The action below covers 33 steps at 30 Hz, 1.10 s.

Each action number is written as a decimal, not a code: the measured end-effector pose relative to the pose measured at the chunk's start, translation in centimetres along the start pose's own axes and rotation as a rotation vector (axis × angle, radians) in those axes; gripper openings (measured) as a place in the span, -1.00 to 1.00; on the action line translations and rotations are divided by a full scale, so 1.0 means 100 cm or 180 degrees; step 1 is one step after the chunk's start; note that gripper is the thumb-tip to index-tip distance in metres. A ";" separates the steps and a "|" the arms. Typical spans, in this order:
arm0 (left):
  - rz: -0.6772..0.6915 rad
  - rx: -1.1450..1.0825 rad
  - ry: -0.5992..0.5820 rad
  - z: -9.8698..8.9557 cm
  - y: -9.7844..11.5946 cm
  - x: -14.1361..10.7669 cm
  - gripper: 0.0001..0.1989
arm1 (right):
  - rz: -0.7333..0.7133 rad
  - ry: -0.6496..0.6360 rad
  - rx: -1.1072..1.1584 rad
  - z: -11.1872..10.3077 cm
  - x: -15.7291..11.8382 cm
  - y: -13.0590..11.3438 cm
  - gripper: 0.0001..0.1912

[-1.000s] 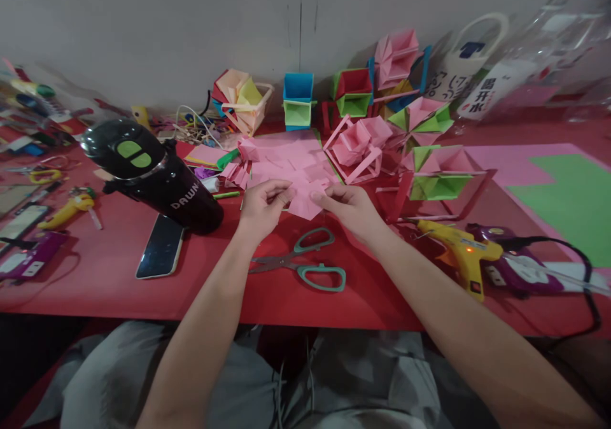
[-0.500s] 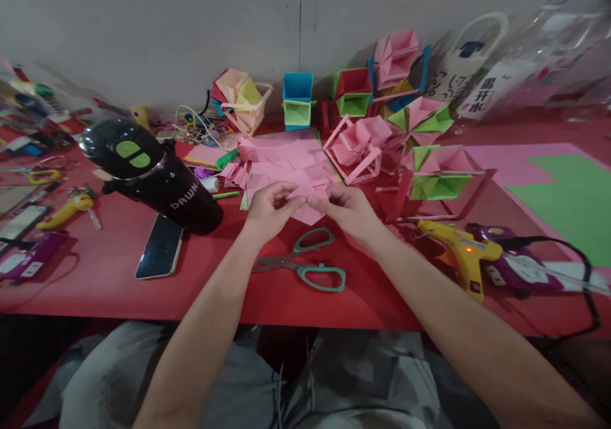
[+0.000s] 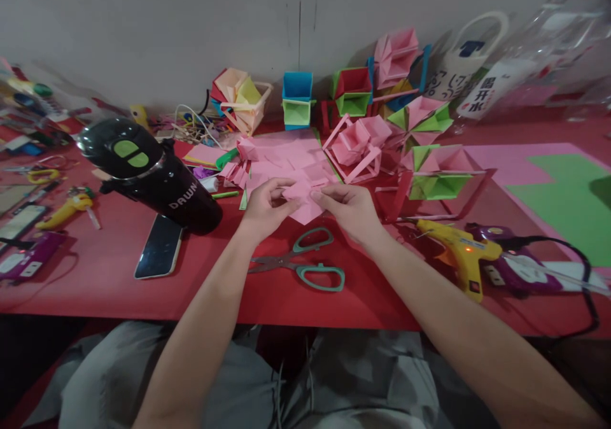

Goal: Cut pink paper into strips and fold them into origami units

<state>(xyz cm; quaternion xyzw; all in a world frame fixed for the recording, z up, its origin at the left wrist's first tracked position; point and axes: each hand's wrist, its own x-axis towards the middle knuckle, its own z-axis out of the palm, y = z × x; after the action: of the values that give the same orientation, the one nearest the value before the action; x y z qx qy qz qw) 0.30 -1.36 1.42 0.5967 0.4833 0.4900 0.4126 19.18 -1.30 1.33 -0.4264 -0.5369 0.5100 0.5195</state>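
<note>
A small pink paper piece with a pointed lower end is held between my two hands over the red table. My left hand pinches its left side between thumb and fingers. On its right side, my right hand grips it with thumb and index finger. Flat pink sheets lie just behind the hands. Green-handled scissors rest in front of them, between my forearms.
A black bottle and a phone are at the left. Folded paper shapes stand behind. To the right are a yellow glue gun with its cord and a green sheet.
My right hand's fingertips have shifted slightly right along the pink paper, and more of the paper shows between the hands. My left hand has moved slightly left.
</note>
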 end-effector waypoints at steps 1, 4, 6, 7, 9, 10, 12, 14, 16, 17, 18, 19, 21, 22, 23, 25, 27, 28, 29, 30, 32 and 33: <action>-0.0118 -0.0064 -0.0010 0.000 0.002 -0.001 -0.57 | 0.0061 -0.0003 0.0061 0.000 0.000 0.000 -0.65; -0.0289 -0.0166 -0.0019 -0.001 0.006 -0.001 -0.55 | 0.0150 -0.0163 0.0121 -0.001 0.000 -0.002 -0.67; -0.0260 -0.0205 0.0103 -0.002 0.006 0.001 -0.55 | 0.0205 -0.0428 0.0004 -0.002 0.000 -0.004 -0.67; -0.0226 -0.0231 0.0212 -0.002 0.005 0.002 -0.55 | 0.0258 -0.0588 -0.0089 -0.003 0.000 -0.005 -0.67; -0.0143 -0.0278 0.0428 -0.003 0.003 0.004 -0.59 | 0.0361 -0.0828 -0.0241 -0.003 0.000 -0.006 -0.65; -0.0108 -0.0293 0.0475 -0.003 0.002 0.005 -0.61 | 0.0365 -0.0867 -0.0282 -0.003 0.001 -0.006 -0.65; -0.0078 -0.0306 0.0401 -0.002 0.000 0.007 -0.64 | 0.0279 -0.0809 -0.0330 -0.003 0.001 -0.005 -0.65; -0.0087 -0.0341 0.0305 -0.001 -0.002 0.007 -0.64 | 0.0190 -0.0715 -0.0338 -0.003 0.001 -0.003 -0.66; -0.0116 -0.0388 0.0328 0.001 -0.004 0.007 -0.63 | 0.0147 -0.0625 -0.0299 -0.003 0.002 -0.001 -0.65; -0.0127 -0.0405 0.0365 0.002 -0.005 0.007 -0.62 | 0.0124 -0.0584 -0.0274 -0.004 0.002 0.000 -0.65; -0.0135 -0.0415 0.0391 0.002 -0.006 0.006 -0.61 | 0.0088 -0.0546 -0.0257 -0.004 0.002 0.000 -0.64; -0.0139 -0.0421 0.0391 0.003 -0.007 0.006 -0.61 | 0.0049 -0.0524 -0.0256 -0.004 0.002 0.000 -0.64; -0.0138 -0.0440 0.0341 0.003 -0.007 0.006 -0.62 | 0.0010 -0.0527 -0.0261 -0.005 0.002 0.001 -0.63; -0.0142 -0.0454 0.0312 0.003 -0.007 0.006 -0.63 | 0.0027 -0.0561 -0.0262 -0.005 0.002 0.001 -0.63; -0.0160 -0.0461 0.0288 0.002 -0.007 0.006 -0.63 | 0.0054 -0.0600 -0.0260 -0.006 0.002 0.001 -0.63; -0.0208 -0.0448 0.0255 0.002 -0.005 0.005 -0.62 | 0.0084 -0.0644 -0.0260 -0.006 0.002 0.001 -0.63; -0.0242 -0.0410 0.0197 0.002 -0.002 0.004 -0.61 | 0.0005 -0.0613 -0.0284 -0.006 0.002 0.001 -0.65; -0.0251 -0.0394 0.0151 0.002 -0.001 0.003 -0.60 | -0.0066 -0.0577 -0.0313 -0.006 0.002 0.000 -0.65; -0.0257 -0.0388 0.0101 0.002 0.000 0.003 -0.60 | -0.0128 -0.0547 -0.0352 -0.006 0.003 0.000 -0.65; -0.0262 -0.0387 0.0061 0.003 0.001 0.002 -0.60 | -0.0170 -0.0533 -0.0399 -0.006 0.003 -0.001 -0.64; -0.0269 -0.0380 0.0020 0.004 0.003 0.001 -0.61 | -0.0171 -0.0553 -0.0478 -0.007 0.004 -0.001 -0.63; -0.0260 -0.0384 0.0016 0.004 0.003 0.001 -0.61 | -0.0144 -0.0576 -0.0494 -0.007 0.004 -0.001 -0.62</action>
<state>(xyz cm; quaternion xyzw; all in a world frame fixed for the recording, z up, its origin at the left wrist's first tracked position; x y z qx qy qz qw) 0.76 -1.30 1.68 0.5493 0.4779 0.5025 0.4662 19.84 -0.85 1.49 -0.4054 -0.6289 0.4915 0.4457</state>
